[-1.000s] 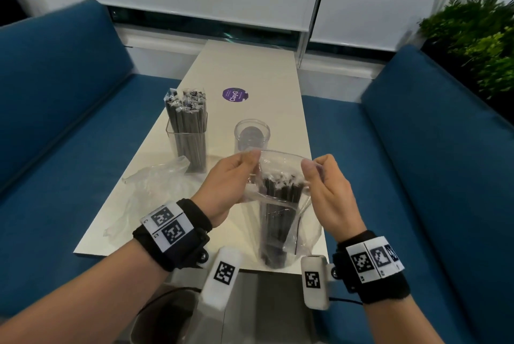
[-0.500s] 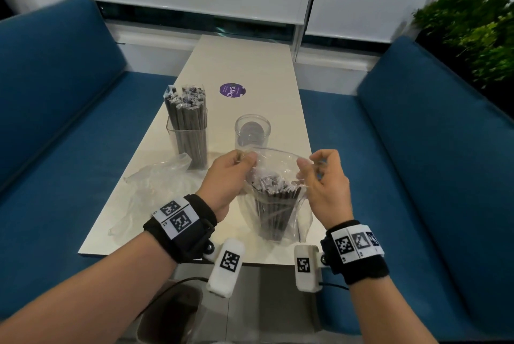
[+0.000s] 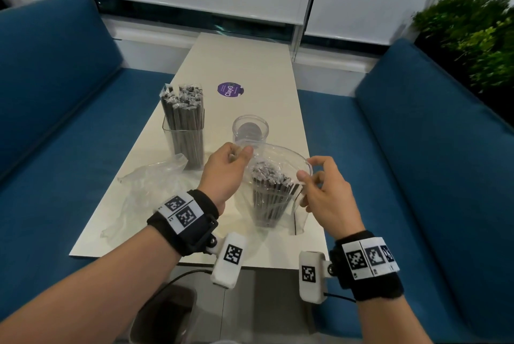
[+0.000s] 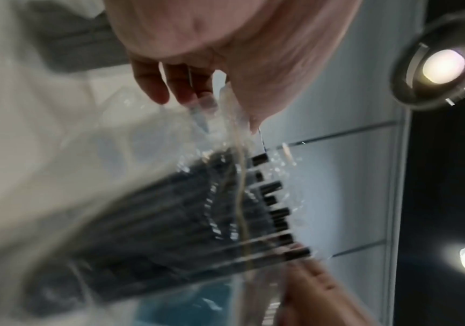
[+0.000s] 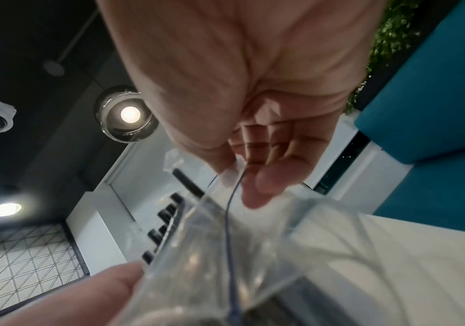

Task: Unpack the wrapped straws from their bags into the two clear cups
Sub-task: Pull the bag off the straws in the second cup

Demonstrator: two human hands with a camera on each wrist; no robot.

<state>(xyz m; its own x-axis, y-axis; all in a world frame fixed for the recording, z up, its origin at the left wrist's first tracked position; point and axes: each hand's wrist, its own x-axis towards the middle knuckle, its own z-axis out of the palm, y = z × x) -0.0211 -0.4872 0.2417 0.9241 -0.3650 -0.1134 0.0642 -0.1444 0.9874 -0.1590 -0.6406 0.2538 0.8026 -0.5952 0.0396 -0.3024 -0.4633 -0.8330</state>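
Note:
A clear plastic bag (image 3: 281, 153) of dark wrapped straws (image 3: 271, 190) stands upright on the near part of the white table (image 3: 244, 65), its mouth pulled wide. My left hand (image 3: 226, 168) pinches the left rim of the bag and my right hand (image 3: 319, 190) pinches the right rim (image 5: 231, 176). The left wrist view shows the straws (image 4: 197, 216) through the film. Just behind the bag stands an empty round clear cup (image 3: 250, 132). Farther left a square clear cup (image 3: 183, 138) is packed with wrapped straws (image 3: 182, 110).
An empty crumpled clear bag (image 3: 150, 190) lies on the table's near left. A purple round sticker (image 3: 230, 90) sits mid-table. Blue sofas (image 3: 69, 135) flank the table on both sides. Green plants (image 3: 472, 32) stand at the far right. A dark bin (image 3: 164, 316) is below the near edge.
The bag of straws has come up from over the near table edge and now stands on the table. Both hands still pinch its rim, and the mouth is spread wider.

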